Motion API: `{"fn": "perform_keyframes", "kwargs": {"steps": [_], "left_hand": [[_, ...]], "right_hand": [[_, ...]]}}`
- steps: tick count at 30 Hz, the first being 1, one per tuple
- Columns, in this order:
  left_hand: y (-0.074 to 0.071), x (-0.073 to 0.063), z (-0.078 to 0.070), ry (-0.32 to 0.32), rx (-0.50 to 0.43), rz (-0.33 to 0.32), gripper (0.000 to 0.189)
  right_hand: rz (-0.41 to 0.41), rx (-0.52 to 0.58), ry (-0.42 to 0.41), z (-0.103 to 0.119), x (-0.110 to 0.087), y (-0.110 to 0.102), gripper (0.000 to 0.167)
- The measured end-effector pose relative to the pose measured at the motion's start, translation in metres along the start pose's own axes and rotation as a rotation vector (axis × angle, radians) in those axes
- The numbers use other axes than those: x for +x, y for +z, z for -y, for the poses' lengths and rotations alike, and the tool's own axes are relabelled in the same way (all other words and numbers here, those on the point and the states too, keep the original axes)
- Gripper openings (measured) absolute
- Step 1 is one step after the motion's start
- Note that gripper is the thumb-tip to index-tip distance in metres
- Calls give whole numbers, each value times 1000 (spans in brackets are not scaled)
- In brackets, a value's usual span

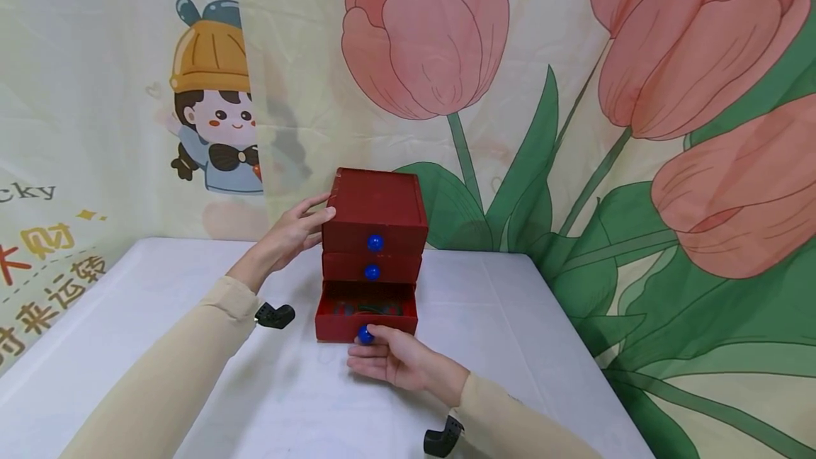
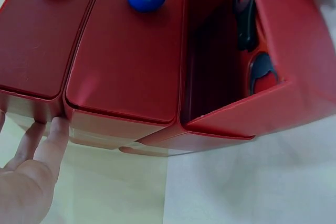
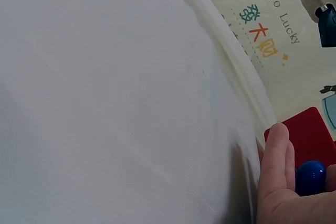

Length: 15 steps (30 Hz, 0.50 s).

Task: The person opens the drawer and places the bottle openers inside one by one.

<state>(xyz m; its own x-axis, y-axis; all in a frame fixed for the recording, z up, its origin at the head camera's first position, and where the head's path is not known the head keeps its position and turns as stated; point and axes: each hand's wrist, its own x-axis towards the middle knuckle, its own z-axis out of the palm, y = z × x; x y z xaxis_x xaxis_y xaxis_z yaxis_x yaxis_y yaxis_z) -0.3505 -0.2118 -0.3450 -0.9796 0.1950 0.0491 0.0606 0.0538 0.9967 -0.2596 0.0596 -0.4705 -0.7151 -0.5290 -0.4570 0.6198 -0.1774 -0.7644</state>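
A dark red chest of drawers (image 1: 376,197) with round blue knobs stands on the white-covered table. Its bottom drawer (image 1: 331,328) is pulled out, while the upper drawers are in. My left hand (image 1: 290,238) rests on the chest's upper left side, fingers extended along it. At the front, my right hand (image 1: 398,360) pinches the bottom drawer's blue knob (image 1: 365,335) between thumb and fingers. Inside that drawer, in the left wrist view, lie a black-handled object (image 2: 247,27) and a dark curved piece (image 2: 262,72), both partly hidden by the drawer front.
The white tablecloth (image 1: 497,331) spreads around the chest. Behind the table hangs a cloth backdrop (image 1: 306,126) with printed tulips and a cartoon figure. A black wrist mount (image 1: 275,316) juts from the left sleeve, another (image 1: 443,436) from the right.
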Motion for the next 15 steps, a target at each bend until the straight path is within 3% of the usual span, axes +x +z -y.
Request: {"fn": "perform_keyframes", "kwargs": {"steps": [15], "left_hand": [[0, 1, 0, -3, 8, -6, 80]], "right_hand": [[-35, -34, -59, 15, 27, -7, 42]]}}
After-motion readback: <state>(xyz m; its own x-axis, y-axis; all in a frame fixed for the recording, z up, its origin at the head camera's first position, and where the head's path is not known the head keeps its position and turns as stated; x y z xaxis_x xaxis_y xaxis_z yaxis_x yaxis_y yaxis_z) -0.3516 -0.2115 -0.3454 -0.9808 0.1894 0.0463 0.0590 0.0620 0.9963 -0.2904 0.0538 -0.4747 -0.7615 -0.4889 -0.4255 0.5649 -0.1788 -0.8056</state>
